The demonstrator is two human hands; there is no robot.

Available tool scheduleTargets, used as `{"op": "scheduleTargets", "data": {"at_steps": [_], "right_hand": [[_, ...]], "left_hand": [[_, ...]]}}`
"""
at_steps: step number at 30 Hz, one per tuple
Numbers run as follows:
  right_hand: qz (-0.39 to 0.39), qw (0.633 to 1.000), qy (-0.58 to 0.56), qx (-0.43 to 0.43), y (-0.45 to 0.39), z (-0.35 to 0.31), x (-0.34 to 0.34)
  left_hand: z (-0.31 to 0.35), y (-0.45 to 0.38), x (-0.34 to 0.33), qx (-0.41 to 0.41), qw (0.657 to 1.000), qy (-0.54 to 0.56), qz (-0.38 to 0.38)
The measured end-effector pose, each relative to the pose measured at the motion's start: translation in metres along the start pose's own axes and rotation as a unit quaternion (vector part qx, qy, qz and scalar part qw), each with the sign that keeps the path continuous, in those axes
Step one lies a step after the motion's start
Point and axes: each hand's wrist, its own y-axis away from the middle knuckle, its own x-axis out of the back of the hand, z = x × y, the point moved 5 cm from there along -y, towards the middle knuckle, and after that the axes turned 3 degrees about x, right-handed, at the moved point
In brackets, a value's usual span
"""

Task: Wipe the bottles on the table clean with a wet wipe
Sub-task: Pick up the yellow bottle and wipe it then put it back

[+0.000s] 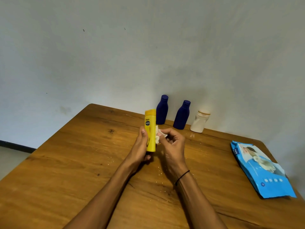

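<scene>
We've got the yellow bottle (150,131) lifted off the desk (69,162) and held upright at the middle, cap up, w/ our left hand (141,146) wrapped round its lower half: thumb on the near face, the other fingers curled behind, so the label side and right edge stay exposed for cleaning. Our right hand (172,144) pinches the bunched white wet wipe (158,135) btwn thumb and fingers and presses it against the bottle's right side, about mid-height; holding the wipe wadded prob. gives a firmer rubbing pad than a flat sheet. A thin black band (182,177) sits on the right wrist. The other bottles wait in a row at the far edge by the wall: two dark blue bottles (162,109) (182,115) and a white bottle (200,121), upright, well apart from the hands, so they're out of the way. The blue wet-wipe pack (262,169) lies flat at the right, near enough to pull a fresh wipe. Pale crumbs (159,172) are scattered on the desk under and around the hands. We judge the yellow one is mid-wipe, three bottles left to check.
</scene>
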Motion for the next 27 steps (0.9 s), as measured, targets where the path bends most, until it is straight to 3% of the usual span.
{"op": "scheduleTargets", "data": {"at_steps": [2,7,12,16,20,23,27], "right_hand": [[-0.036,0.999,0.003,0.005,0.006,0.004,-0.007],[-0.057,0.984,0.134,0.098,0.007,0.001,-0.01],[-0.07,0.972,0.182,0.131,0.013,-0.008,-0.014],[-0.133,0.95,0.221,0.178,0.018,-0.019,-0.021],[-0.177,0.932,0.24,0.207,0.021,-0.023,-0.027],[-0.153,0.921,0.281,0.222,0.018,-0.02,-0.023],[-0.042,0.919,0.333,0.207,0.013,-0.017,-0.013]], "left_hand": [[-0.002,0.0,-0.002,0.005,1.0,0.017,-0.002],[0.003,0.003,-0.001,-0.027,0.999,-0.005,0.02],[0.008,0.001,0.002,-0.041,0.998,0.022,0.048],[0.005,0.0,0.011,-0.025,0.993,0.097,0.069],[0.002,-0.002,0.011,-0.002,0.993,0.098,0.059],[0.001,-0.001,0.006,0.025,0.995,0.086,0.031],[0.006,0.003,0.001,0.007,0.997,0.069,0.03]]}}
